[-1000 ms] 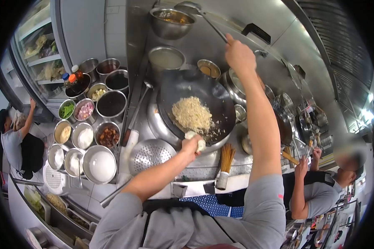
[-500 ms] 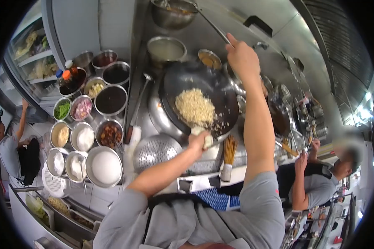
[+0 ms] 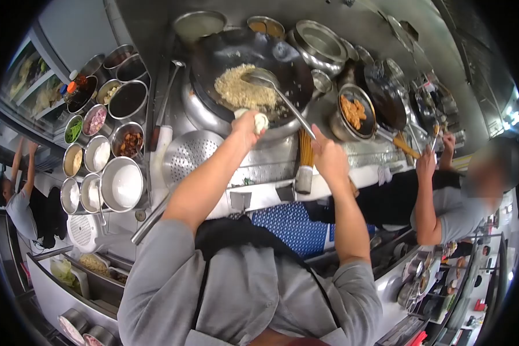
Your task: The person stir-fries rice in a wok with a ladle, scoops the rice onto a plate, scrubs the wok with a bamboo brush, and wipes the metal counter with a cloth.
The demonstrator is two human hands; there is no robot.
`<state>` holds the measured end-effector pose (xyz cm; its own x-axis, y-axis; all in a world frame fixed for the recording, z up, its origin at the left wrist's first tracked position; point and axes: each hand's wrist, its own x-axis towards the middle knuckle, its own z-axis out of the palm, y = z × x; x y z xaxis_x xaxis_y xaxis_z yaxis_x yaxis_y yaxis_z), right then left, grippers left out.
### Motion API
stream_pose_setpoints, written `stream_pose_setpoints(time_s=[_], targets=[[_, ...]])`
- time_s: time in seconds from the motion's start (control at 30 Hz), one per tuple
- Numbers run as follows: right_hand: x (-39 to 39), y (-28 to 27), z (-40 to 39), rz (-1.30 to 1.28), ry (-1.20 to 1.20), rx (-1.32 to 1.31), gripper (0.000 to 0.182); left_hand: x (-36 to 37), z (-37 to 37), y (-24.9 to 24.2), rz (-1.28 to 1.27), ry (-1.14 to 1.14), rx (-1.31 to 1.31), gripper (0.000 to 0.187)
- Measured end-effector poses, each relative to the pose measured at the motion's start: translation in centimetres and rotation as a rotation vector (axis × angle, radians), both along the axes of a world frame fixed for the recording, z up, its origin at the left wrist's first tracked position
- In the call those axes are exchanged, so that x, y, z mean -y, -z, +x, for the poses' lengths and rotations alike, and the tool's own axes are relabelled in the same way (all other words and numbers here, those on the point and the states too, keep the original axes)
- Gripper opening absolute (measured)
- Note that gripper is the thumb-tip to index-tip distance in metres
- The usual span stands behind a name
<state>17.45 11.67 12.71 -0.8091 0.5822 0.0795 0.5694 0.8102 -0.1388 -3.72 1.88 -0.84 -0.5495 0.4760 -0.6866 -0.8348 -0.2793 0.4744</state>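
A black wok [image 3: 285,51] sits on the stove with a heap of pale yellow, grainy food that looks like fried rice [image 3: 233,86] in it. My left hand [image 3: 245,128] is closed on a folded white cloth [image 3: 260,121] at the wok's near rim; the rim under the cloth is hidden. Wrapped around the handle of a metal ladle [image 3: 262,76] is my right hand [image 3: 330,157], to the right of the wok. The ladle's bowl rests on the food.
Left of the wok lie a perforated strainer [image 3: 181,158] and several metal containers of ingredients, including a white-filled pot [image 3: 121,181]. A bamboo brush [image 3: 305,167] stands near my right hand. Further right are a bowl of browned pieces [image 3: 353,111] and a co-worker [image 3: 444,202].
My right hand has come down and toward me, bringing the ladle from the pot at the back into the wok. My left hand stays at the rim with the cloth. The view has shifted.
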Motion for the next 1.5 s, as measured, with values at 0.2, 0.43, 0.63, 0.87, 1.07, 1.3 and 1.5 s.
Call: stream_pose_setpoints(time_s=[0.2, 0.43, 0.63, 0.87, 1.07, 1.3, 1.5], targets=[[-0.7, -9.4, 6.7, -0.069, -0.233, 0.100, 0.037, 4.9, 3.8, -9.1, 0.173, 0.043, 0.036, 0.016], [-3.1, 0.4, -3.7, 0.130, -0.168, -0.057, 0.031, 5.2, 8.0, -1.9, 0.206, -0.170, -0.079, 0.008], [-0.2, -3.7, 2.2, 0.006, -0.133, -0.023, 0.038, 6.4, 6.0, -7.5, 0.270, 0.059, -0.080, 0.013], [-3.5, -8.0, 6.2, -0.155, -0.233, 0.105, 0.040, 5.7, 5.0, -9.2, 0.148, 0.010, -0.002, 0.013], [-5.0, 0.0, -2.4, 0.186, -0.075, 0.020, 0.035, 5.4, 7.1, -2.8, 0.336, -0.234, -0.092, 0.007], [-7.7, -3.6, 0.8, 0.400, -0.153, 0.071, 0.039, 3.9, 0.6, -3.3, 0.166, -0.015, -0.097, 0.017], [-12.8, -3.9, 1.6, 0.641, -0.105, 0.198, 0.038, 5.3, 1.0, -2.8, 0.223, 0.061, -0.059, 0.023]])
